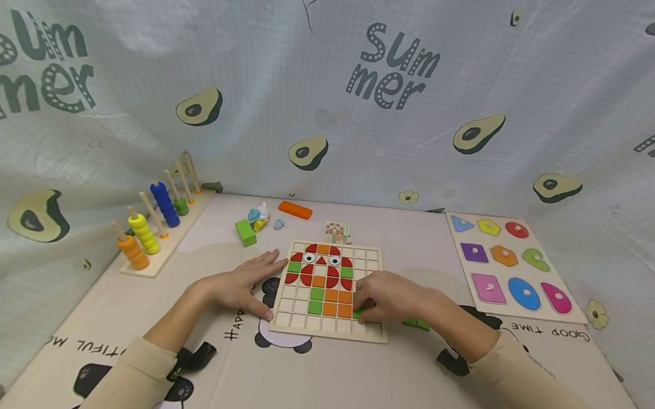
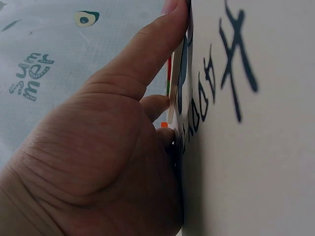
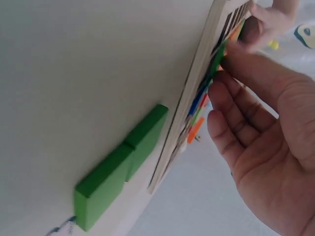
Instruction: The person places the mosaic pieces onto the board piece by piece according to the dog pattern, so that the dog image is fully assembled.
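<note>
A wooden grid board point(image 1: 292, 321) lies in the middle of the table, with red, orange, green and white tiles set in an owl-like pattern. My left hand point(image 1: 246, 284) rests at the board's left edge, fingers spread; the left wrist view shows its palm side and thumb against that edge. Over the lower right of the pattern, my right hand point(image 1: 386, 296) pinches a green square tile point(image 3: 219, 56) between thumb and fingertips. That tile is partly hidden by the fingers. Two green blocks point(image 3: 106, 184) lie end to end beside the board's right edge, mostly behind my right forearm in the head view.
Behind the board lies a small pattern card point(image 1: 338, 232). An orange block point(image 1: 296, 210), a green block point(image 1: 245, 232) and a small blue-and-yellow figure point(image 1: 258, 216) lie further back. A peg stacker point(image 1: 155, 261) stands left; a shape puzzle board point(image 1: 465, 288) lies right.
</note>
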Action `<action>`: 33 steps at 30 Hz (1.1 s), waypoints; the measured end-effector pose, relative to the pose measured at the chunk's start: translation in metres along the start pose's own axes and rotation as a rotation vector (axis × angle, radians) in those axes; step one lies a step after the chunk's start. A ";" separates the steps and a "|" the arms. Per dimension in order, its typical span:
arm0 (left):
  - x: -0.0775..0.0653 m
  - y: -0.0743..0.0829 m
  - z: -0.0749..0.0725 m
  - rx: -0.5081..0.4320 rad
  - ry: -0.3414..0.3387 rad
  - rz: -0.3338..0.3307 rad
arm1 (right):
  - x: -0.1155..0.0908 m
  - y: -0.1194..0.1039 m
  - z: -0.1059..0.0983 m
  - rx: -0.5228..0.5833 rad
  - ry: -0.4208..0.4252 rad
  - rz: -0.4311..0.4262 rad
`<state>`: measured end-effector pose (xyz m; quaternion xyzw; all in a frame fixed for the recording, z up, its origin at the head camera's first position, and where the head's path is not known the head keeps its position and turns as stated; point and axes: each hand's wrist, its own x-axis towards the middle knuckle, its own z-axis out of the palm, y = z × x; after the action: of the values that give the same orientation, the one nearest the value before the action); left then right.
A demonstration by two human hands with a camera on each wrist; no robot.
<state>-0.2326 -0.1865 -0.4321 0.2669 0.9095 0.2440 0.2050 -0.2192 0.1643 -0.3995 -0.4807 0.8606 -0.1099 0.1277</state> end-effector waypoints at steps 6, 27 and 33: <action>0.000 0.001 0.001 -0.001 -0.001 -0.011 | -0.005 0.006 0.004 0.068 0.042 -0.013; 0.001 -0.001 0.001 0.010 0.000 -0.006 | -0.093 0.051 0.008 0.326 0.092 0.158; 0.002 0.000 0.002 0.008 0.000 -0.003 | -0.089 0.054 0.010 0.363 0.097 0.172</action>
<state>-0.2328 -0.1849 -0.4342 0.2662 0.9108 0.2403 0.2044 -0.2143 0.2678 -0.4159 -0.3685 0.8697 -0.2751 0.1796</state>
